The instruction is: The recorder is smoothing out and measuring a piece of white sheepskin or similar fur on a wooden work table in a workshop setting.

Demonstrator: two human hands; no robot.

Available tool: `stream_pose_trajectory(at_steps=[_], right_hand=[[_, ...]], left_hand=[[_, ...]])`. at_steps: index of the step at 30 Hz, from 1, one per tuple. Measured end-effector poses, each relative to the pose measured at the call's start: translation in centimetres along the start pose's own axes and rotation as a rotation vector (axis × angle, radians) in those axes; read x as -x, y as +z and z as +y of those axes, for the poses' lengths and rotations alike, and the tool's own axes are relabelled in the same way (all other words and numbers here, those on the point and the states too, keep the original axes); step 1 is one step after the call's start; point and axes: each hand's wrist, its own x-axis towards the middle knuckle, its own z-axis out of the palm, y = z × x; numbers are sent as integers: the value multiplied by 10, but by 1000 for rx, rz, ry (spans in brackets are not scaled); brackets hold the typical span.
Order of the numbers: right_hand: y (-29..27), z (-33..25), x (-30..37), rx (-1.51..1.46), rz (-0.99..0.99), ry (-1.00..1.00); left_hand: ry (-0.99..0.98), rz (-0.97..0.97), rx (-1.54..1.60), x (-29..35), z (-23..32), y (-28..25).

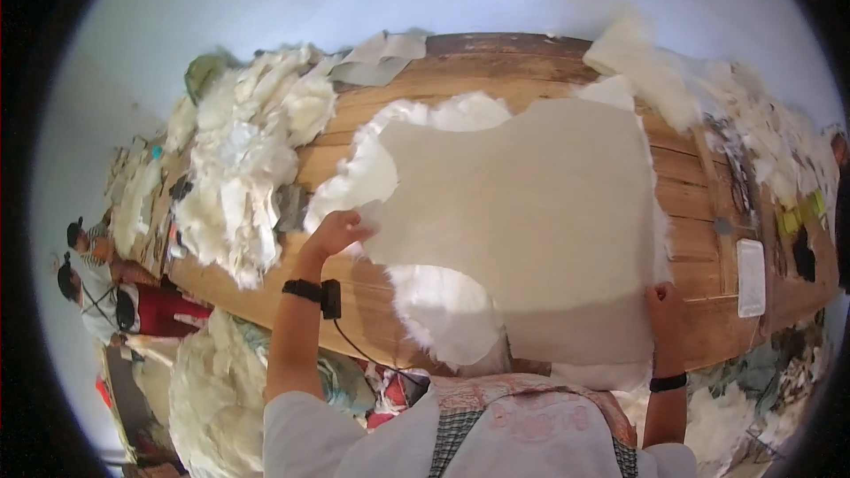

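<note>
Heaped at far left on the long wooden plank table: pile of fluffy white fleece scraps. Left hand pinching the edge of the large beige sheepskin hide, laid leather-side up, already mostly spread flat mid-table. Right hand clasping its near corner; woolly fringe curling underneath, near edge overhanging, unsmoothed.

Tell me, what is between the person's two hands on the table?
In the head view, a big sheepskin lies leather side up between the left hand and the right hand, white wool fringing its edges. Each hand grips one edge.
</note>
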Motion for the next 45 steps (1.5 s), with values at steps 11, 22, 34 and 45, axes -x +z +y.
stream_pose_trajectory(at_steps=[11, 22, 34, 45], right_hand=[[-33, 24, -15, -115, -272, 135], [-40, 20, -6, -95, -278, 73], [-24, 25, -7, -167, -218, -13], [-16, 38, -10, -201, -220, 33]], left_hand=[[-37, -27, 60, -20, -12, 23], [-106, 8, 207, -21, -2, 29], [-155, 93, 117, -8, -11, 29], [-196, 101, 252, 4, 17, 28]])
